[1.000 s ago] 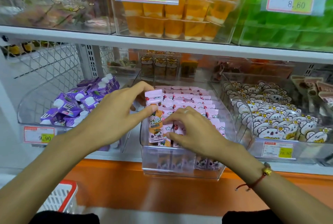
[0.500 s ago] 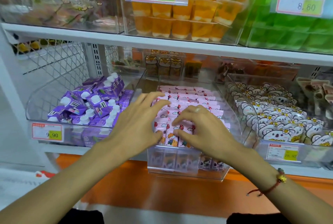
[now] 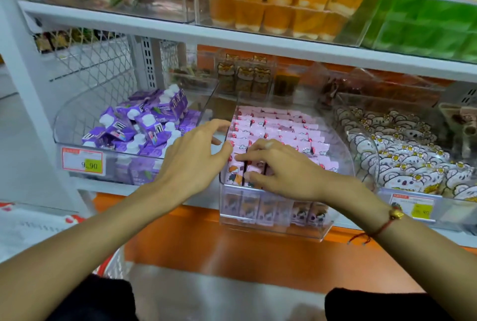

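A clear plastic bin on the lower shelf holds several rows of pink snack packets standing on edge. My right hand lies over the front rows, its index finger and thumb pressing on the tops of the front packets. My left hand hovers at the bin's left wall with relaxed, spread fingers, the thumb touching the leftmost packets. Neither hand holds a packet.
A curved bin of purple drink packs with a price tag stands to the left, and a bin of koala-print packets to the right. The upper shelf carries orange jelly cups. A red-rimmed basket shows at lower left.
A second ago my left hand held a pink packet above the bin; that packet now stands among the others. My left hand has drawn back to the left, while my right hand stays on the front rows.
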